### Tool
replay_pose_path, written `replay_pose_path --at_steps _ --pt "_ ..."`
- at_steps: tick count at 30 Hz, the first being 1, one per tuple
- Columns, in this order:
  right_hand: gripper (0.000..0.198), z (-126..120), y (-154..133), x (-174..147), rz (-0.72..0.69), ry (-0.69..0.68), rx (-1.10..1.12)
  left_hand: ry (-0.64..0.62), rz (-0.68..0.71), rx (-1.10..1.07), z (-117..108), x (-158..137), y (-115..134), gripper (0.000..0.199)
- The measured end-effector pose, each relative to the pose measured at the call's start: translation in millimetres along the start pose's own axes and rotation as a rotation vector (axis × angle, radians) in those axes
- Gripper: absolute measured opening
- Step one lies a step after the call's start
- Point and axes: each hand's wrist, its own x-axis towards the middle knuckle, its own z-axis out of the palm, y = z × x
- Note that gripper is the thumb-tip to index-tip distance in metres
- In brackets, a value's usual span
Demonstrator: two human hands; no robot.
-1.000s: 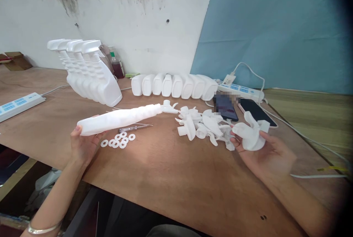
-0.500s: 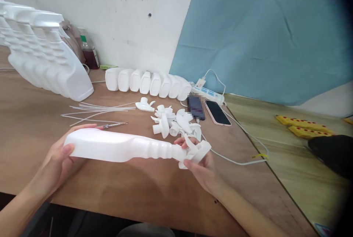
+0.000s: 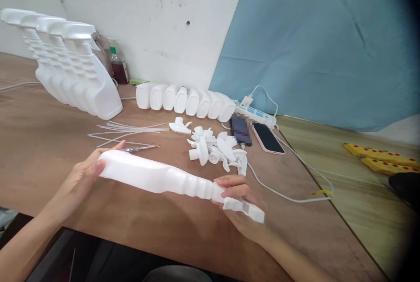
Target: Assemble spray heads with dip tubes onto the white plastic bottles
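The held bottle point(image 3: 147, 176) runs nearly crosswise; its neck point(image 3: 217, 192) points right.

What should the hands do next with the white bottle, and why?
Probably a gentle twist of the spray head with the right hand, while the left hand steadies the white bottle. The spray head is lined up at the bottle's narrow end, and the left hand grips the wide end. Fingers partly hide the join, so I can't tell how tight it is.

bottle point(image 3: 136, 171): white | spray head point(image 3: 255, 213): white | table point(image 3: 157, 225): brown | sheet point(image 3: 295, 54): blue | strips point(image 3: 370, 150): yellow, red-dotted
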Motion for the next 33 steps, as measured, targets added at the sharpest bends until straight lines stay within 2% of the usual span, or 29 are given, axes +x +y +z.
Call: replay_pose_path --at_steps 3,6,9,13,16,20,23,26,33 --pt "0.035 1 0 1 0.144 0.035 0.047 -0.064 -0.060 0.314 -1 4 10 0.078" --pt "0.030 2 0 1 0.319 0.008 0.110 -0.020 -0.038 0.406 1 2 23 0.081" --pt "0.025 1 -2 2 0.478 0.009 0.123 -0.087 0.016 0.476 3 -4 33 0.068" --pt "0.025 0 0 6 0.615 0.111 0.146 -0.233 0.063 0.585 3 -14 39 0.049" --pt "0.026 -1 4 8 0.687 0.161 0.262 -0.209 0.171 0.511 5 -18 37 0.043" --pt "0.028 2 10 5 0.724 0.170 0.395 -0.174 0.313 0.336 11 -17 32 0.022" --pt "0.028 3 11 4 0.736 0.142 0.432 -0.081 0.383 0.342 16 -18 34 0.024" --pt "0.028 2 12 3 0.738 0.128 0.432 -0.046 0.300 0.381 19 -23 40 0.036" --pt "0.031 -1 10 5 0.641 0.086 0.248 -0.090 0.078 0.347 18 -24 45 0.040"
